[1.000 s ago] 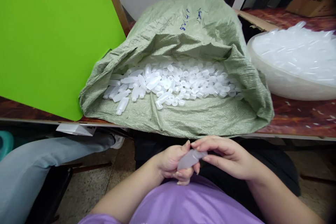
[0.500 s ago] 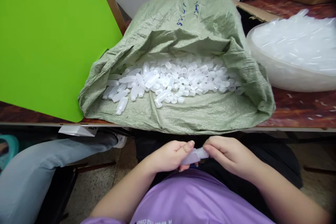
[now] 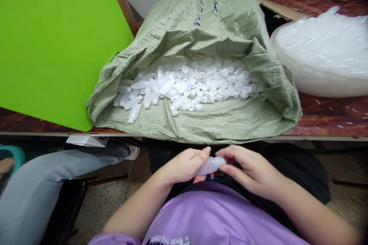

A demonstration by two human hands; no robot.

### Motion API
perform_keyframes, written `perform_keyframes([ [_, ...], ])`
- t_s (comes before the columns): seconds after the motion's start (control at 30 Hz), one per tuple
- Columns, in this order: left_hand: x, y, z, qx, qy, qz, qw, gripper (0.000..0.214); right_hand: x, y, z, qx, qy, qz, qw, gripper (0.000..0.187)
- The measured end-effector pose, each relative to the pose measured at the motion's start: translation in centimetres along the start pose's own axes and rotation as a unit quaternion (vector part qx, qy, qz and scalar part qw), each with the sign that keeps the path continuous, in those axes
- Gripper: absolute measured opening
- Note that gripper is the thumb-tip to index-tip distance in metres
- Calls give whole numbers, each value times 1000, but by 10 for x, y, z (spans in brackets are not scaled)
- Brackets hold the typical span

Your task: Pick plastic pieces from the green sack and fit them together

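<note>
Translucent whitish plastic: we're seeing a small, flat-bodied bottle lying between both hands in the head view, just in front of the table edge and over the person's lap. The bare left hand is closing around its body, thumb along the top, fingers curling underneath, so we're calling that a firm hold. The bare right hand is bringing thumb and forefinger to the bottle's narrow end, the two tips standing a little apart on either side of it. We're not able to tell whether they're actually pressing.

Beyond the hands, a crumpled pale-green woven sack is gaping toward the person, with a heap of loose whitish plastic pieces spreading inside its mouth. On the right, a big frosted round bowl is overflowing with similar-looking pieces, sitting on a mottled red-brown tabletop. A bright green flat board is filling the upper left, and someone's leg in light-blue denim is showing lower left.

Step in hand, as we're judging it: handling the bottle's narrow end while the other hand is steadying the body. The next move is probably calling for a steady left hold and careful right fingertip placement.
</note>
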State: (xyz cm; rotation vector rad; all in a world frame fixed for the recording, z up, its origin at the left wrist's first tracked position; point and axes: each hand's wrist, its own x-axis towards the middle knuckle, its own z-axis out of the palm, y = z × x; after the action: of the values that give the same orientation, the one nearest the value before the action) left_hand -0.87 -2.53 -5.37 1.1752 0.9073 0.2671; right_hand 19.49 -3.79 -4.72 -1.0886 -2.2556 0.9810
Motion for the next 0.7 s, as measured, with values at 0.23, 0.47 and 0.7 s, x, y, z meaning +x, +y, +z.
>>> perform_keyframes([
  [0.23,-4,3,-3,-27,-15,-7,999,63,3,2,0,-102,41,-69,992,35],
  [0.47,-7,-4,-3,-89,-156,-21,984,58,18,-1,-1,-153,26,-255,955,29],
  [0.7,-15,-9,0,74,-61,-27,995,26,22,-1,28,-82,-1,-166,983,33],
])
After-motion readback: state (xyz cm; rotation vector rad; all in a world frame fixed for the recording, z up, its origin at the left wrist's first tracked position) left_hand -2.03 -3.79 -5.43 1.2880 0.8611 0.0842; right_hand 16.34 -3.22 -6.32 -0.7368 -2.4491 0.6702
